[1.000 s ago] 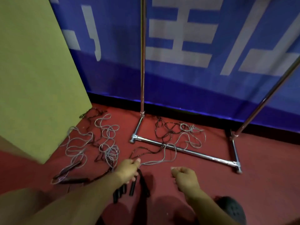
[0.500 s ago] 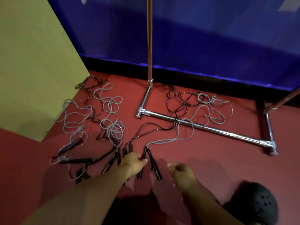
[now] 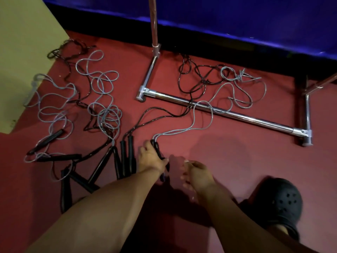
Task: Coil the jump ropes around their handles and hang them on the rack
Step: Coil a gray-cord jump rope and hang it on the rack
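Observation:
Several jump ropes with black handles lie tangled on the red floor. My left hand [image 3: 152,157] grips the paired black handles [image 3: 158,152] of a grey rope [image 3: 204,114] that runs over the chrome rack base [image 3: 226,111]. My right hand [image 3: 196,173] hovers just to the right, fingers loosely curled, holding nothing. Another pair of black handles [image 3: 127,157] with a black rope [image 3: 160,114] lies beside my left hand. More handles [image 3: 102,164] and grey loops [image 3: 102,92] spread to the left.
The rack's upright pole [image 3: 154,21] rises at the top centre in front of a blue banner [image 3: 237,19]. A yellow-green panel [image 3: 23,48] stands at the left. My black clog [image 3: 279,203] is at the lower right.
The view has tilted down toward the floor. My left hand has closed round the grey rope's two handles, and my right hand has moved in close beside it.

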A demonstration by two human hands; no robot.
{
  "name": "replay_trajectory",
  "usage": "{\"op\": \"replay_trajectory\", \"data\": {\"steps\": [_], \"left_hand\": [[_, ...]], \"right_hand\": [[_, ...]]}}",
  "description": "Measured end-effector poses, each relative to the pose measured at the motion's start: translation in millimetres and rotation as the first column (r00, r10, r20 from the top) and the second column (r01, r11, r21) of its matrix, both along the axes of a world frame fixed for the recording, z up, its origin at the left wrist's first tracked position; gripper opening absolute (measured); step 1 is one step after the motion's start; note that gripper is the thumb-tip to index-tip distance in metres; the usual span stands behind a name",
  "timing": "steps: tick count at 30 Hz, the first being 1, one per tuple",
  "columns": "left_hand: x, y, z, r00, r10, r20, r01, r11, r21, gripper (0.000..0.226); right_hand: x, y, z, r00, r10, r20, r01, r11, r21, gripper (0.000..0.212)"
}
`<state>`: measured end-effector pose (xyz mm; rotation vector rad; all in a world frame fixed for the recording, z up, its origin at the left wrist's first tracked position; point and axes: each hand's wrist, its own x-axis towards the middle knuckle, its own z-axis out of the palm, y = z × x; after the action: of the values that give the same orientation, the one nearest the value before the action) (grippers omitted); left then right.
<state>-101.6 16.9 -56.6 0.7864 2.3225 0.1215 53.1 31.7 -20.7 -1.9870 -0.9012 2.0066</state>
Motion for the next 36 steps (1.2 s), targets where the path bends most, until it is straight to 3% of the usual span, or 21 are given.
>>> {"op": "replay_trajectory", "data": {"steps": [5,7,9,15,18,22,29,33,36], "left_hand": [[10,3,2,0.988,-0.002,0.155,-0.005,0.999,0.050,0.054],[11,1,10,0.960,-0.027,0.277,0.005,0.997,0.082,0.027],[12,-4,22,0.914,-0.057,0.403,0.019,0.995,0.099,0.017],[15,4,124,0.816,-0.249,0.523,0.162,0.965,0.206,0.032],[21,6,196,0.740,-0.407,0.535,0.275,0.909,0.312,0.029],[32,-6,288,0.703,-0.555,0.444,0.365,0.818,0.445,0.033],[40,-23,436,0.653,-0.709,0.267,0.480,0.660,0.578,0.032],[35,-27,461,0.641,-0.713,0.285,0.434,0.642,0.632,0.037],[29,-30,460,0.633,-0.709,0.311,0.400,0.643,0.653,0.041]], "right_hand": [[21,1,-20,0.994,-0.011,0.113,0.005,0.999,0.054,0.020],[25,-1,-16,0.992,-0.016,0.123,0.010,0.999,0.046,0.018],[31,-2,-9,0.991,-0.017,0.133,0.007,0.997,0.072,0.018],[41,20,60,0.989,-0.022,0.146,-0.023,0.953,0.301,0.032],[49,44,124,0.987,-0.028,0.157,-0.056,0.864,0.501,0.061],[53,62,234,0.992,0.063,0.113,-0.127,0.631,0.765,0.038],[59,45,388,0.926,0.365,0.096,-0.300,0.560,0.772,0.064],[65,27,412,0.854,0.504,0.128,-0.409,0.499,0.764,0.068],[68,18,412,0.865,0.501,-0.022,-0.304,0.560,0.771,0.057]]}}
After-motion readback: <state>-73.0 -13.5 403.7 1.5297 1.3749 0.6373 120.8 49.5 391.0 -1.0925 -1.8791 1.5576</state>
